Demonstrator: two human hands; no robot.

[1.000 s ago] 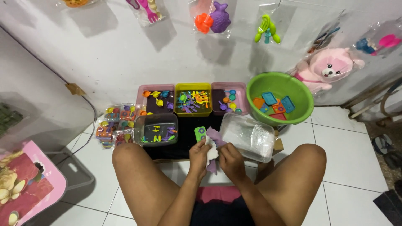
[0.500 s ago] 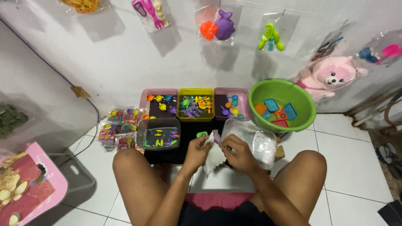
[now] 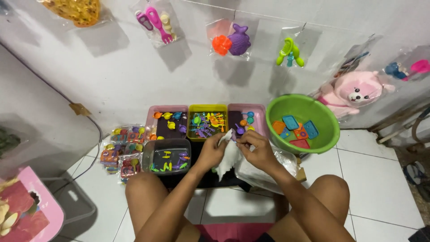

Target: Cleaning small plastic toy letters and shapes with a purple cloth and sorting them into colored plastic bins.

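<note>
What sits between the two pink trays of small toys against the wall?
In the head view, a yellow tray of mixed small toys sits between the left pink tray and the right pink tray.

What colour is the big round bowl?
The bowl is bright green, seen best in the head view.

Three trays (image 3: 207, 121) stand left of the basin (image 3: 301, 118).

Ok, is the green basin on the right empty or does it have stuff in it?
Not empty. The green basin stands upright on the floor with several flat coloured toy pieces, blue, orange and red, lying on its bottom; it is far from full.
</note>
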